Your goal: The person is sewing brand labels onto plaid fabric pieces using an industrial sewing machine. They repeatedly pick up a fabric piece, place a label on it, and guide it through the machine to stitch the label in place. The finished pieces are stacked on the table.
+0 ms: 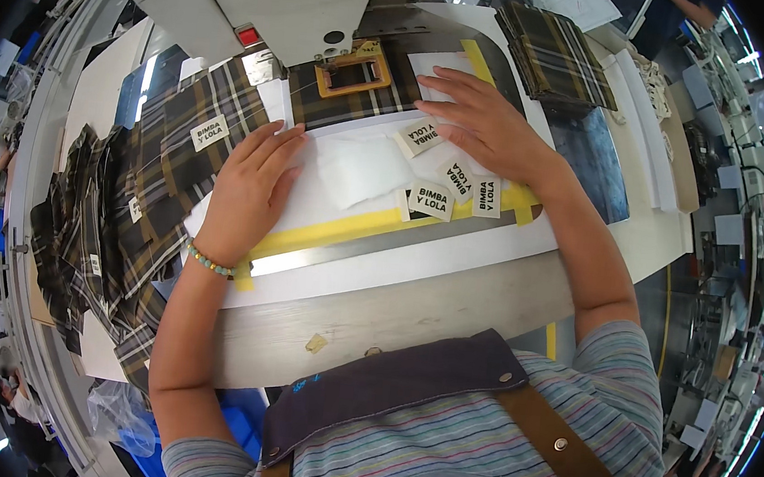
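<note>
Under sewing machine [275, 2]: plaid cloth [358, 100] sits in orange clamp frame [354, 74]. Right hand [483, 125] flat, fingers spread, pressing cloth near machine. Left hand [250, 191] flat, fingers together, on white sheet [360, 178]. Loose labels [431, 199] wait nearby. Sewing looks not started.

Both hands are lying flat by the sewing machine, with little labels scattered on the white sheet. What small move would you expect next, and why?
Probably the right hand slides one loose label up toward the plaid piece under the yellow frame. Its fingers already rest beside that label, several more lie nearby, and the left hand presses flat on the white sheet, steadying it.
</note>
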### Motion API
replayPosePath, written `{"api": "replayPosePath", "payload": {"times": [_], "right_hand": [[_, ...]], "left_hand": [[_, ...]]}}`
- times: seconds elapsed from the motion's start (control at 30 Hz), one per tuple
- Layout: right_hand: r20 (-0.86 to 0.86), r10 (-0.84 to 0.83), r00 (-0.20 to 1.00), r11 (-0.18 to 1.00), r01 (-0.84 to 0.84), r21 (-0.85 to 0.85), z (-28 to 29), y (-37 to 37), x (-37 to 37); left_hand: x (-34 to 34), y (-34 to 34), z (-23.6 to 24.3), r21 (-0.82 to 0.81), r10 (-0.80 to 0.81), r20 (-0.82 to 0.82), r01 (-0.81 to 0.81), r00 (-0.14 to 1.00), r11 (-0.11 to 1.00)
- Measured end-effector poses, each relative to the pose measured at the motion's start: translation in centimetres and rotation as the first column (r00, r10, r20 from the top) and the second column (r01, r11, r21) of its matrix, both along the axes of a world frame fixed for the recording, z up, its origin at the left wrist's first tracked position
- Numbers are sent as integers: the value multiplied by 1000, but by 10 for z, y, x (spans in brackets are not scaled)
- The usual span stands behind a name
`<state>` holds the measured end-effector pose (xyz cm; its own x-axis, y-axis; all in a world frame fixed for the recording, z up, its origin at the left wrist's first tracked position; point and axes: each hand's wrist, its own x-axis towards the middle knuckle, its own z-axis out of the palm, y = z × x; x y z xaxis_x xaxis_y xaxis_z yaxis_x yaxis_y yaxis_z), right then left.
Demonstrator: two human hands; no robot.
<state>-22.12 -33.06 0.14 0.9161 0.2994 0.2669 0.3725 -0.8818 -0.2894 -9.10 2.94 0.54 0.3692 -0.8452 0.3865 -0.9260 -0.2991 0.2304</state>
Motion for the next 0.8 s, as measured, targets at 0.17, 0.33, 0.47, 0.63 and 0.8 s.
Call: {"api": "replayPosePath", "payload": {"times": [0.17, 0.33, 0.47, 0.63, 0.8], "right_hand": [[17, -8, 1000, 998, 6, 62, 0, 0, 2], [22, 7, 1000, 1000, -6, -28, -4, 2, 0], [1, -7, 1000, 1000, 7, -4, -4, 0, 1], [99, 10, 995, 1000, -10, -9, -8, -3, 6], [216, -5, 976, 1000, 10, -19, -7, -3, 4]], "left_hand": [[0, 0, 1, -11, 7, -11, -7, 1000, 1000], [-1, -1, 1, -3, 7, -9, -7, 1000, 1000], [1, 0, 2, -4, 2, -47, -2, 999, 1000], [2, 0, 0, -32, 0, -38, -1, 999, 999], [1, -1, 0, -20, -6, -51, 5, 999, 1000]]}}
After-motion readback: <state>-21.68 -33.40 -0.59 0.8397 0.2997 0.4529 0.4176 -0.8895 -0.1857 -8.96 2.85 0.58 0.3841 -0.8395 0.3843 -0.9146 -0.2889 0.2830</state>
